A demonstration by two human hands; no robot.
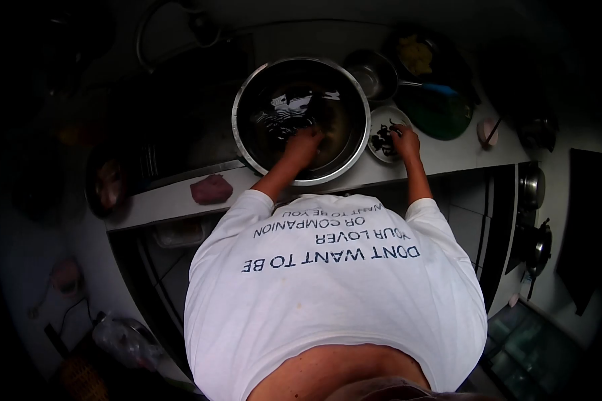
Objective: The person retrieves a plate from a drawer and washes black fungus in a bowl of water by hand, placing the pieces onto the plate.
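A large metal basin [245,155] of dark liquid stands on the counter in the head view, with light glinting off its surface. My left hand [306,144] reaches over the near rim into it, its fingertips lost in the dark liquid and glare. To the right of the basin is a small white bowl [381,156] holding dark, thin pieces [382,139]. My right hand [406,140] is at this bowl's right side, fingers drawn together in a pinch among the dark pieces. What lies between those fingertips is too small to make out.
A saucepan [374,75] with a blue-tipped handle [438,88] sits behind the white bowl. Nearby are a green round board [441,120] and a dark dish with yellow pieces [415,55]. A reddish cloth [211,190] lies at the counter's front edge, left of the basin.
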